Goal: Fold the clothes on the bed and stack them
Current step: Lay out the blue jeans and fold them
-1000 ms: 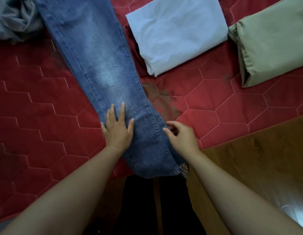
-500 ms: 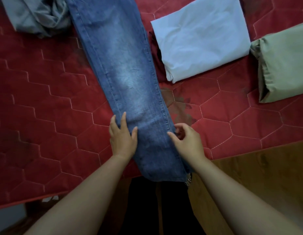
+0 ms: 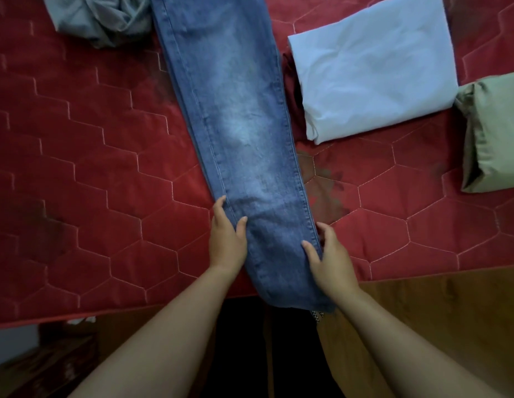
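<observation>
So, biggest thing first: the bed [image 3: 77, 168], covered in a red quilt stitched in a hexagon pattern, fills most of the view, with a brown wooden surface [image 3: 451, 311] below its near edge on the right.

The jeans [image 3: 238, 110] lie flat on the quilt in one long strip, legs stacked, running from the top of the view down toward the person. The hem end hangs just past the near edge of the bed. It's faded blue denim, lighter down the middle.

Right of the jeans there's a folded light blue garment [image 3: 373, 73], sitting on top of a dark red piece [image 3: 291, 81] that peeks out along its left side. Further right, touching the blue one, is a folded olive garment [image 3: 497, 139], cut off by the frame. A crumpled grey garment [image 3: 97, 15] sits at the top left, just beside the jeans.

The left hand [image 3: 227, 239] grips the left edge of the leg near the hem, thumb on top of the denim. The right hand [image 3: 333, 265] pinches the right seam, thumb on top, fingers curled at the edge.
</observation>
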Tool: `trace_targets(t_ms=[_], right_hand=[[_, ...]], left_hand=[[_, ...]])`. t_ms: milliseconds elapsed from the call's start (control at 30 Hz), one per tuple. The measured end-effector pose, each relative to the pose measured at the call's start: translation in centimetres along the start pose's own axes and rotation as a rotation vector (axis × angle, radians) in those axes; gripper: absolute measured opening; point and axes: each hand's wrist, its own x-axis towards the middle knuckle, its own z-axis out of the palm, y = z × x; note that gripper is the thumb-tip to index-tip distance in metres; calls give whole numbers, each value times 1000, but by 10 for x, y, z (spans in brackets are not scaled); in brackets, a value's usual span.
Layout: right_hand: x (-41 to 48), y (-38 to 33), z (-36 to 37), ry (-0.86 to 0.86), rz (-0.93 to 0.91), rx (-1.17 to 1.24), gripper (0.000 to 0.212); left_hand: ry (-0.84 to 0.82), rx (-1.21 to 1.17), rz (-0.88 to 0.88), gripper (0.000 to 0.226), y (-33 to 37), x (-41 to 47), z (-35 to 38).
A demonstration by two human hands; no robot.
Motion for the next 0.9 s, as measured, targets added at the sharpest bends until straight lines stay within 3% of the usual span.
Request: trace_targets(t_ms=[167,400,533,633,767,900], right_hand=[[-8,-10,5,4,-7,-13,32],[41,-46,6,-10,-19,58,60],[71,-72,10,55,-34,108,57],[80,-95,7,134,-109,218,52],[93,-137,-9,291,-319,285,43],[135,-207,-29,379,-377,215,31]], left_hand=[[43,-40,25,39,-3,-10,-13],[-11,35,-7,74,-15,8,-26],[-29,24,-11,77,-7,43,-28],[-69,-49,47,66,8,59,-40],[177,-141,299,36,40,79,-73],[281,-260,313,31,87,143,-116]])
